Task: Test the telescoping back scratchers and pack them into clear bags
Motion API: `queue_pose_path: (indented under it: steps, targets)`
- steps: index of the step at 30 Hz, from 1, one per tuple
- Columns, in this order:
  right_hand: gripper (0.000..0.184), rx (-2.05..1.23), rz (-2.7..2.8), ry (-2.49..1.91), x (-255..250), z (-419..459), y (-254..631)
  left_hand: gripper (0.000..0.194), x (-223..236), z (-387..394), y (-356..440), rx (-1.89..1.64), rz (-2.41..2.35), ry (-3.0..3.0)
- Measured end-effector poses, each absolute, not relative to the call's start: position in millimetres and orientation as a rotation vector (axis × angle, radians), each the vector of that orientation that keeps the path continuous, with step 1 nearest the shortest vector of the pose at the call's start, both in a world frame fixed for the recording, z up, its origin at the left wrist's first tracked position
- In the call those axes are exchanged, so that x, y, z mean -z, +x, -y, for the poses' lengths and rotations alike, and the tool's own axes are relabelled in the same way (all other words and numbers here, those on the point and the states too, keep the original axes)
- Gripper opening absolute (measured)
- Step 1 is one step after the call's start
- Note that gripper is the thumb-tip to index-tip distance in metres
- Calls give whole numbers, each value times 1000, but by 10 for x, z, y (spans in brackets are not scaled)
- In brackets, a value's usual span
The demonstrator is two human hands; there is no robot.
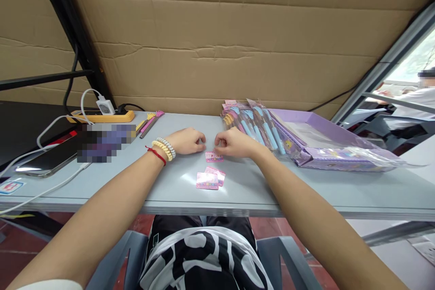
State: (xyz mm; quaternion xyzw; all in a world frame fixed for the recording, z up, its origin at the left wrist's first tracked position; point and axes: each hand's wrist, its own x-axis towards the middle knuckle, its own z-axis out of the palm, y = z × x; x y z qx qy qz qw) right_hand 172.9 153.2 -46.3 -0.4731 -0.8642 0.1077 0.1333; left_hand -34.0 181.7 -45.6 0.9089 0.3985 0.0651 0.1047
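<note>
Over the grey desk [176, 186], my left hand [187, 141] is closed, its fingers curled and the thumb close to the fingertips. Facing it, my right hand [237, 142] is closed too, with thumb and index finger bent together. Whatever the fingers of either hand may hold is too small to make out. Just below the fingertips lies a small pink printed card [214, 157], and the right thumb is close to its upper edge. Nearer the desk's front edge, a pink card [207, 181] partly overlaps another pink card [220, 175].
Behind my right hand are several bagged blue-handled utensils [260, 127], beside a purple box [326, 156]. On the left lie fork-ended sticks [152, 123], a phone [50, 158], white cables [64, 183] and a yellow power strip [120, 117]. Cardboard [217, 36] walls the back.
</note>
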Motion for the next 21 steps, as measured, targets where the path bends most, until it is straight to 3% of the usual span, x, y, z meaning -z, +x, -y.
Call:
queue_pose_path:
  steps: [16, 21]
  targets:
    - [17, -309, 2516, -1432, 400, -1467, 1706, 39, 476, -1864, -368, -134, -1223, 2701]
    - [15, -301, 2514, -1437, 402, -1470, 1704, 43, 480, -1954, -420, -198, -1572, 2666]
